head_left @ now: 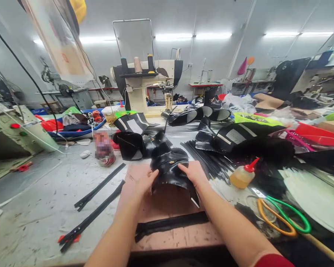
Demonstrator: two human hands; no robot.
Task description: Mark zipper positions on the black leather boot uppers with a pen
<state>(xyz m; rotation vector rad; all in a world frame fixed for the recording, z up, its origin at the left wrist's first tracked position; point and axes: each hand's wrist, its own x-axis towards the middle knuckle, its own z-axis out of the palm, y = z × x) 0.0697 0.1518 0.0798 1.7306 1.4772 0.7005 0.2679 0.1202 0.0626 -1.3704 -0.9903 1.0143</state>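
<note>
Presently, in the head view, both hands are at the black glossy piece [169,174], which sits between them above the pink board [180,239] on the table [44,200]. The left hand [143,181] has its near-left flank, the right hand [194,174] its right flank. So the piece lies inward from either set of fingers, and neither hand is clearly nearer: both touch it. The fingers are gripping it from the two sides; each thumb rests on the upper face, pointing inward, while most of the other fingers are hidden by the piece or turned out of sight, so their exact hold cannot be told. The small gold-coloured fitting [172,161] lies between the thumbs, a little closer to the right one.

As for direction, the long axis seems to run away from the person, roughly square to the line joining the hands. The far end points toward the sewing machine [136,98], and the arched near edge faces the person over a dark hollow. At the right, that edge drops to a pale-tipped end beside the right wrist.

Nearer the person, a black strip [172,223] lies crosswise on the board. Left of the left hand, a zip [101,186] and a second zip [93,216] lie aslant on the table, apart from the fingers.
</note>
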